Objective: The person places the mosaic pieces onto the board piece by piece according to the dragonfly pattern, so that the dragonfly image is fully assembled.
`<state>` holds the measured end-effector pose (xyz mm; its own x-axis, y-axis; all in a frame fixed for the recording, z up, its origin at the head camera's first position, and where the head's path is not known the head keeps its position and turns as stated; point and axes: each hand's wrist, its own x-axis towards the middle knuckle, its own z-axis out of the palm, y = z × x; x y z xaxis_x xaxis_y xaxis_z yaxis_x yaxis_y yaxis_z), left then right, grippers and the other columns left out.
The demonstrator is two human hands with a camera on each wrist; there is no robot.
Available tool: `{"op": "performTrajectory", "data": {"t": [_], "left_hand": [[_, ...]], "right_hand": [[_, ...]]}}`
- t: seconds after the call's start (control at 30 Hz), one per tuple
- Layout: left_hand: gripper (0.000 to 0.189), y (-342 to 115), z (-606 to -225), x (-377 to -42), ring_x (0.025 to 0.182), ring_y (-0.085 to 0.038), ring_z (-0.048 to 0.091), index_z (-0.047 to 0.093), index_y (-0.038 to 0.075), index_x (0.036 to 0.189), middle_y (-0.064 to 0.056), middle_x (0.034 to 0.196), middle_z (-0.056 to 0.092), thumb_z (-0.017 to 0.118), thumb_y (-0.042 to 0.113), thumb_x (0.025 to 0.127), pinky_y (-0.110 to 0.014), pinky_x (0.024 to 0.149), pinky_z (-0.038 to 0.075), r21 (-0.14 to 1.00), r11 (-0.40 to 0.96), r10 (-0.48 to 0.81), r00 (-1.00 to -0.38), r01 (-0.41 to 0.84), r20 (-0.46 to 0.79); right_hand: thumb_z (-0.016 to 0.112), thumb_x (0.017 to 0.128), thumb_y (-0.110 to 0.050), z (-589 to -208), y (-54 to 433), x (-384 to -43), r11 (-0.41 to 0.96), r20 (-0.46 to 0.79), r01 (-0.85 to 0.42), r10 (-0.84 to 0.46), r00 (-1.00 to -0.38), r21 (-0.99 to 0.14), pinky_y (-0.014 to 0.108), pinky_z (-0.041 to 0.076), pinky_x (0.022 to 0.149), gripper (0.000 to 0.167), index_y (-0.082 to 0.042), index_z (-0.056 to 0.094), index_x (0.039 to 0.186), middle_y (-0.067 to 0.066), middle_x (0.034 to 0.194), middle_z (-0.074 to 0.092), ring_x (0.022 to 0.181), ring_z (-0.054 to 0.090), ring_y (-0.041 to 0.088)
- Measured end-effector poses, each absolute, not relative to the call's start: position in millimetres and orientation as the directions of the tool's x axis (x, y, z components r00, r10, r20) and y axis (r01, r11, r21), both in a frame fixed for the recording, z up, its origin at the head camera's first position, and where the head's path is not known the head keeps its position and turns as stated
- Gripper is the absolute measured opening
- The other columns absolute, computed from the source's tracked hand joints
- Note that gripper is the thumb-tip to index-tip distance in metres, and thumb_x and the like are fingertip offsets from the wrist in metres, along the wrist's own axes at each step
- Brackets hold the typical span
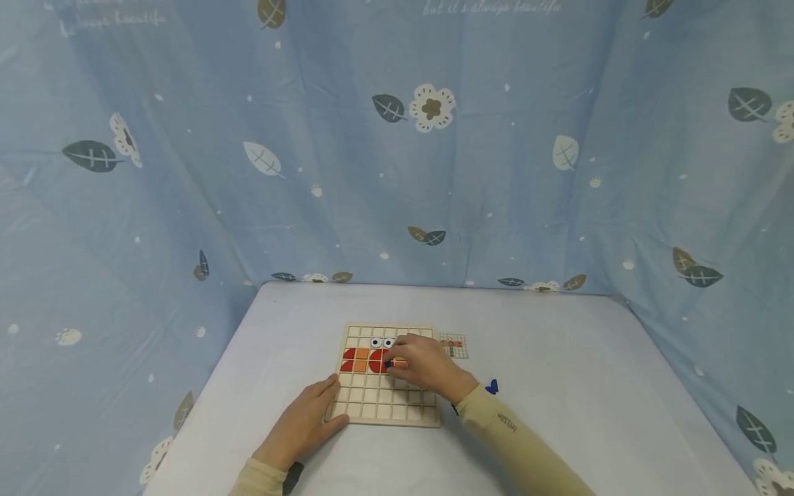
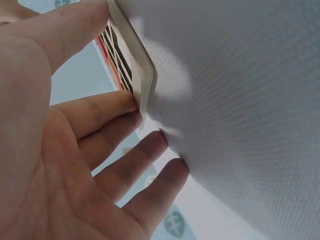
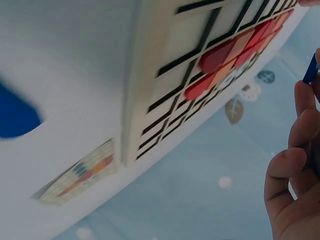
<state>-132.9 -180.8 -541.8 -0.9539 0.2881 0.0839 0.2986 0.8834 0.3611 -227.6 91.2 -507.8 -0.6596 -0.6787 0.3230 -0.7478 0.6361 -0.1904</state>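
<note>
A wooden grid board lies on the white table, with red pieces, orange squares and two round eye pieces set in its cells. My left hand rests at the board's near left corner, fingers extended; in the left wrist view its thumb and fingertips touch the board's edges. Over the middle of the board, my right hand pinches a small dark blue tile between thumb and fingertip. That tile is mostly covered by the fingers, so its shape is hidden.
Beside the board's far right side lies a small pattern card printed with a grid and an orange figure. Blue tiles lie right of the board, near the right forearm. A blue patterned curtain surrounds the table's back and sides.
</note>
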Motion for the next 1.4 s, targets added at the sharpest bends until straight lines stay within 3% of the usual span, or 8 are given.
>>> {"op": "performTrajectory", "data": {"t": [0.17,0.37,1.4], "left_hand": [[0.070,-182,-541,-133,0.135,-0.034,0.049,0.055,-0.003,0.142,-0.014,0.151,0.050,0.076,0.038,0.090,-0.049,0.113,0.042,0.367,0.874,0.302,-0.948,0.318,0.103],[0.069,-183,-540,-133,0.134,-0.035,0.050,0.055,-0.004,0.142,-0.015,0.150,0.051,0.076,0.037,0.090,-0.049,0.112,0.042,0.368,0.867,0.315,-0.942,0.336,0.118],[0.068,-181,-539,-134,0.136,-0.033,0.049,0.055,-0.003,0.142,-0.013,0.151,0.050,0.076,0.037,0.091,-0.048,0.113,0.042,0.373,0.877,0.295,-0.952,0.304,0.083]], "right_hand": [[0.082,0.086,-0.033,-508,72,-231,0.624,0.283,-0.763,-0.710,-0.645,-0.171,0.025,0.059,0.082,0.019,-0.025,0.081,0.104,-0.007,0.106,0.072,0.097,0.067,0.009],[0.083,0.086,-0.030,-510,60,-231,0.603,0.221,-0.781,-0.749,-0.625,-0.165,0.022,0.057,0.076,0.016,-0.026,0.081,0.102,-0.013,0.103,0.071,0.090,0.065,0.003],[0.085,0.083,-0.036,-520,50,-236,0.663,0.069,-0.721,-0.725,-0.685,-0.202,0.019,0.055,0.073,0.011,-0.031,0.081,0.092,-0.019,0.095,0.067,0.083,0.058,-0.005]]}}
